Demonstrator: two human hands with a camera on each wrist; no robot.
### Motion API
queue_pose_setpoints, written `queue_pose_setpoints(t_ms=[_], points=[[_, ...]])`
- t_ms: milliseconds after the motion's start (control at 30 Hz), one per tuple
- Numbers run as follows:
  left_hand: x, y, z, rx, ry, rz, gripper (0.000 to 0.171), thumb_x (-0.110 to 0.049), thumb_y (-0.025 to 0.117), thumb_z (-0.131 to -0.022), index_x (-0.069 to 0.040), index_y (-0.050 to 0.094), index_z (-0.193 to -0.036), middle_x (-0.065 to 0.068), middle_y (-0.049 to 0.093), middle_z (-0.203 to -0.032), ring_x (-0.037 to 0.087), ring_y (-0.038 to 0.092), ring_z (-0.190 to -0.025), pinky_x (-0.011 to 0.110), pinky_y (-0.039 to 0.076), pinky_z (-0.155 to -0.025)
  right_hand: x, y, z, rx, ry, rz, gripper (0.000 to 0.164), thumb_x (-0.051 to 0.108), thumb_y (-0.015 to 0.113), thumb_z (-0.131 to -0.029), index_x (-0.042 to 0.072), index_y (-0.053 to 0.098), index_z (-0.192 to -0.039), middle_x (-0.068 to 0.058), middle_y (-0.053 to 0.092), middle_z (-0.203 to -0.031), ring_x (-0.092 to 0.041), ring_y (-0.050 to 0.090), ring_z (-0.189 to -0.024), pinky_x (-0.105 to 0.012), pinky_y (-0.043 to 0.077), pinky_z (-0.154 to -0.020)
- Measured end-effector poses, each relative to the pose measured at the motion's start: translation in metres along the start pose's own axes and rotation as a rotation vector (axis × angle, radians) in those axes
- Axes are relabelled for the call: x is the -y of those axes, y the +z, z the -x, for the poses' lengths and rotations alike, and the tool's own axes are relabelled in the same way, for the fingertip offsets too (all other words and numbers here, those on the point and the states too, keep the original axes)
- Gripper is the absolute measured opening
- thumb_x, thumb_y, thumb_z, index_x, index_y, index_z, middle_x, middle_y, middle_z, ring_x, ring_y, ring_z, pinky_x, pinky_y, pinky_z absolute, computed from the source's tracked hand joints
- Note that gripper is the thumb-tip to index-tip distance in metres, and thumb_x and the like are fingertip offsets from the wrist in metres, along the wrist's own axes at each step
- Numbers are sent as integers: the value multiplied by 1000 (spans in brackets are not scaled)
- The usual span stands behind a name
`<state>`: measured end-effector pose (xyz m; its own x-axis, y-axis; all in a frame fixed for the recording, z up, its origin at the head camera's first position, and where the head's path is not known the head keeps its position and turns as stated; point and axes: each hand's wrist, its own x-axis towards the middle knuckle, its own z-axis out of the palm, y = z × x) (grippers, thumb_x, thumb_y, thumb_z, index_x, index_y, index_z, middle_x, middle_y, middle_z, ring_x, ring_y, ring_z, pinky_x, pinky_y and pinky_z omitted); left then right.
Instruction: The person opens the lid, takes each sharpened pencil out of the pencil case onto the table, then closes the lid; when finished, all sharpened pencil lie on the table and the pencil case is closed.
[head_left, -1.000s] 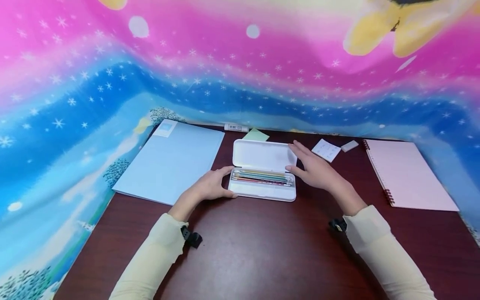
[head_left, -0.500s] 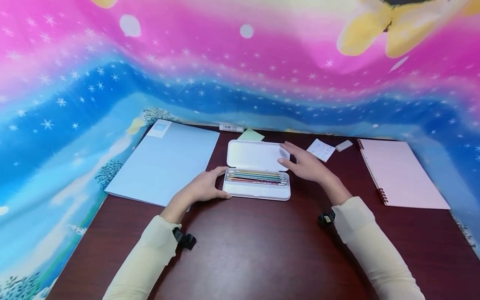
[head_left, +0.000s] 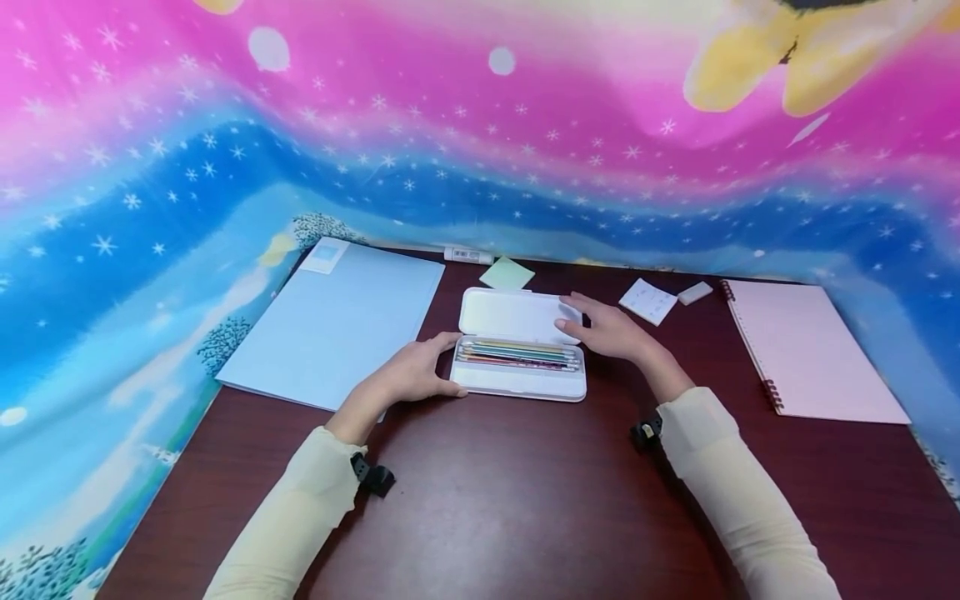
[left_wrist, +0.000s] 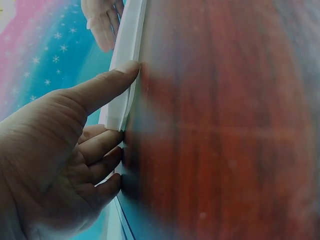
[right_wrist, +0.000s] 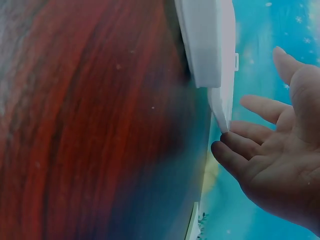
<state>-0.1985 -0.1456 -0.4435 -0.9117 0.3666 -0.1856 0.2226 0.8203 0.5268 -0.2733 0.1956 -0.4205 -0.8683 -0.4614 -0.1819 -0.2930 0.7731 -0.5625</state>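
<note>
A white pencil case (head_left: 521, 387) lies on the dark wooden table with its lid (head_left: 510, 315) raised at the back. Several pencils (head_left: 517, 355) fill the rear half of its tray. My left hand (head_left: 412, 371) grips the left end of the case, thumb at the front and fingers behind; the left wrist view shows the thumb (left_wrist: 107, 85) across its front edge. My right hand (head_left: 611, 329) is at the lid's right end, fingers extended and loosely spread. In the right wrist view the fingertips (right_wrist: 225, 137) are right at the lid's corner (right_wrist: 223, 120).
To the left is a light blue folder (head_left: 337, 325), partly under my left forearm. Behind the case are a glue stick (head_left: 468, 255) and a green sticky note (head_left: 507, 273). Farther right lie a white paper pad (head_left: 647, 301), an eraser (head_left: 695, 292) and a pink spiral notebook (head_left: 817, 350).
The lid's top edge has dropped lower in the head view, showing more of the green note. My right hand has shifted left and slightly down with it. My left hand keeps its grip.
</note>
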Motion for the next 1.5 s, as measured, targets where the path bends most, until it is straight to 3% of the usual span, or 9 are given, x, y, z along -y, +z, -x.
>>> queue_pose_setpoints(t_ms=[267, 433, 633, 967, 1100, 1267, 1333, 1500], points=[[0, 0, 6, 8, -16, 7, 93, -42, 84, -82, -14, 35, -157, 10, 52, -153, 30, 54, -135, 49, 44, -111, -5, 11, -5, 87, -18, 55, 72, 50, 55, -101, 14, 34, -160, -18, 18, -170, -39, 22, -155, -61, 24, -122], [1, -1, 10, 0, -21, 9, 93, -42, 84, -82, -14, 36, -157, 10, 52, -153, 30, 54, -134, 49, 45, -110, -3, 13, -4, 86, -46, 45, 71, 48, 57, -101, 14, 35, -159, -18, 16, -170, -39, 20, -156, -61, 23, -122], [3, -2, 10, -8, -10, 17, 94, -42, 84, -82, -13, 36, -156, 11, 52, -153, 31, 53, -135, 50, 44, -111, 1, 11, 3, 21, -76, 45, 66, 44, 58, -102, 15, 38, -158, -17, 13, -171, -37, 17, -157, -60, 24, -122], [1, -2, 10, -15, 4, 2, 94, -41, 85, -81, -8, 38, -155, 14, 53, -151, 33, 54, -135, 49, 45, -110, 17, 0, 24, -107, -125, 72, 61, 34, 64, -100, 19, 43, -156, -16, 22, -169, -38, 25, -155, -61, 29, -120], [1, -2, 9, -23, 6, -11, 94, -41, 85, -80, -8, 40, -155, 15, 55, -149, 34, 56, -133, 49, 45, -110, 26, 1, 33, -130, -146, 64, 57, 34, 66, -99, 20, 49, -152, -16, 36, -163, -38, 36, -149, -60, 35, -116], [1, -1, 8, -25, -2, -16, 95, -42, 85, -79, -10, 40, -155, 15, 55, -150, 34, 55, -134, 50, 45, -110, 33, 3, 39, -115, -171, 17, 45, 27, 67, -99, 19, 61, -142, -10, 66, -137, -27, 65, -116, -49, 53, -98], [-1, 0, 5, -29, 4, -13, 95, -42, 86, -79, -11, 39, -155, 14, 54, -150, 33, 55, -134, 50, 45, -110, 33, 5, 40, -103, -158, 8, 39, 25, 67, -98, 20, 66, -137, -7, 71, -129, -22, 67, -105, -44, 55, -90], [-2, 1, 3, -29, 12, 4, 96, -44, 84, -79, -12, 37, -157, 13, 50, -155, 35, 49, -141, 52, 41, -114, 35, 14, 34, -55, -127, 2, 29, 21, 70, -96, 21, 75, -125, -4, 75, -122, -19, 65, -99, -39, 53, -83]])
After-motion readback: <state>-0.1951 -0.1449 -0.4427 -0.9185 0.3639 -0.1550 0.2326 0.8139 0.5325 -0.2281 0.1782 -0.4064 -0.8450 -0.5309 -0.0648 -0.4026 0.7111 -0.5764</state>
